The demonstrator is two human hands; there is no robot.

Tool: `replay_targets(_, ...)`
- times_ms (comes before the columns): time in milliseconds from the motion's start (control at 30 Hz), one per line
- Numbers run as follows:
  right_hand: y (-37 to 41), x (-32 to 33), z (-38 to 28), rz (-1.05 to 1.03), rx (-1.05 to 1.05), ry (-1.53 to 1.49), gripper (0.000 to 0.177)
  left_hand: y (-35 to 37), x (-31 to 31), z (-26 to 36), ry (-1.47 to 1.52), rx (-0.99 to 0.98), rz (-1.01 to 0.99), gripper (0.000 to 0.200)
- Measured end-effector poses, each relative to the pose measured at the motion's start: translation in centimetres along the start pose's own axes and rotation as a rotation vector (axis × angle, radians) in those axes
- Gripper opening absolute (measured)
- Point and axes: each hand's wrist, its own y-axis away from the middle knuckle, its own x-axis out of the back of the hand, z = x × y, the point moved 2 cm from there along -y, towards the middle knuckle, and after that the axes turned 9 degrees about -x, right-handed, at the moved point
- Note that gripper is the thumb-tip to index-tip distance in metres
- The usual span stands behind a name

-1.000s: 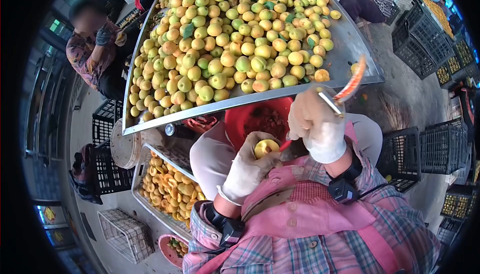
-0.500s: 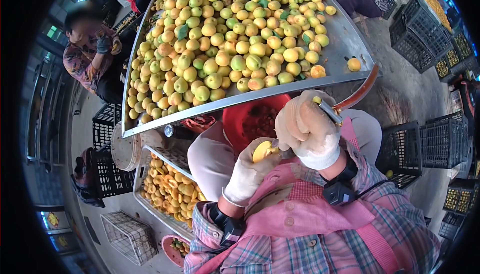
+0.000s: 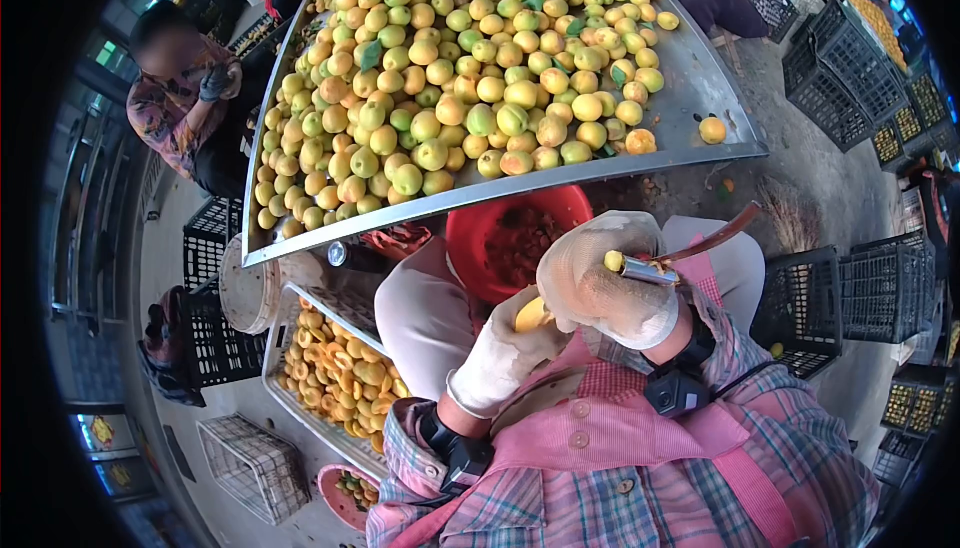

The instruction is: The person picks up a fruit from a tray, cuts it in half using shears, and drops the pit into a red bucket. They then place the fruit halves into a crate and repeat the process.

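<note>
My left hand (image 3: 505,356), in a pale glove, is closed around a yellow apricot (image 3: 533,315), mostly covered by the fingers. Pressed close against it on the right, my gloved right hand (image 3: 603,278) is curled round a tool with a short metal tube (image 3: 648,270) and a long, curved, reddish-brown part (image 3: 712,235). A yellow plug shows at the tube's end. What the right fingertips do at the apricot is hidden. Below both hands, between the knees, sits a red basin (image 3: 470,238) with dark reddish scraps in it.
A metal-edged table (image 3: 700,88) heaped with apricots (image 3: 450,78) lies ahead. At left, a white crate (image 3: 335,438) holds opened apricots, beside a lidded bucket (image 3: 250,288). Black crates (image 3: 800,298) stand at right. A co-worker (image 3: 175,98) sits at far left, others beyond the table.
My right hand has turned and shifted slightly left, bringing the tool's curved part from pointing steeply up to lying flatter. The apricot is more covered by the fingers now.
</note>
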Motion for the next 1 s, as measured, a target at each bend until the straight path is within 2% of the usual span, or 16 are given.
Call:
replay_targets(167, -0.4, -0.5, 0.0, -0.058, 0.024, 0.181, 0.017, 0.1, 0.6, -1.0, 0.013, -0.066, -0.094, 0.023)
replay_targets(233, -0.5, -0.2, 0.4, -0.110, 0.040, 0.192, 0.020, 0.1, 0.6, -1.5, -0.159, -0.154, -0.102, 0.021)
replay_targets(300, -0.7, 0.4, 1.4, -0.122, 0.153, 0.797, 0.023, 0.2, 0.4, -1.1, -0.078, -0.074, -0.071, 0.021)
replay_targets(333, -0.3, 0.0, 1.0, -0.115, -0.100, 0.076, 0.023, 0.2, 0.4, -0.9, 0.002, 0.005, -0.041, 0.021)
replay_targets(367, -0.3, -0.1, 1.3, -0.114, -0.100, 0.075, 0.023, 0.2, 0.4, -0.6, 0.001, 0.006, -0.041, 0.021)
replay_targets(433, -0.6, 0.2, 1.9, -0.060, -0.072, -0.479, 0.041, 0.1, 0.6, 0.1, 0.046, 0.065, 0.004, 0.030)
replay_targets(467, -0.8, 0.4, 1.7, -0.063, 0.008, -0.362, 0.040, 0.3, 0.7, -0.1, 0.031, -0.064, 0.011, 0.048)
replay_targets(500, -0.9, 0.2, 1.6, -0.066, 0.013, -0.361, 0.040, 0.2, 0.2, -0.3, 0.027, -0.067, 0.011, 0.048)
replay_targets(600, -1.5, -0.6, 1.8, 0.000, 0.139, -0.221, 0.039, -0.3, -0.3, -0.8, 0.153, -0.029, 0.253, 0.070)
replay_targets(767, -1.5, -0.6, 2.1, 0.021, 0.057, -0.331, 0.038, -0.7, -1.0, -0.2, 0.277, -0.071, 0.238, 0.069)
replay_targets(833, -1.6, -0.7, 2.4, -0.053, 0.020, -0.382, 0.039, -0.7, -0.9, -0.6, 0.090, -0.041, 0.278, 0.071)
replay_targets(867, -1.7, -0.6, 2.6, -0.052, 0.020, -0.382, 0.039, -0.4, -0.3, -0.6, 0.221, -0.032, 0.278, 0.044)
replay_targets(900, -1.8, -0.4, 2.8, -0.026, 0.052, -0.133, 0.035, -0.6, 0.0, -1.3, 0.221, -0.031, 0.277, 0.044)
replay_targets(933, -1.9, -0.3, 3.0, 0.000, 0.084, 0.116, 0.032, -0.8, 0.6, -1.5, -0.336, -0.352, 0.266, 0.032)
replay_targets(967, -2.0, -0.2, 3.2, 0.025, 0.114, 0.364, 0.030, -0.8, 0.8, -1.9, -0.897, -0.664, 0.236, 0.033)
replay_targets(1000, -2.0, -0.3, 3.3, 0.049, 0.142, 0.612, 0.027, -0.6, 1.6, -3.1, -0.897, -0.662, 0.237, 0.033)
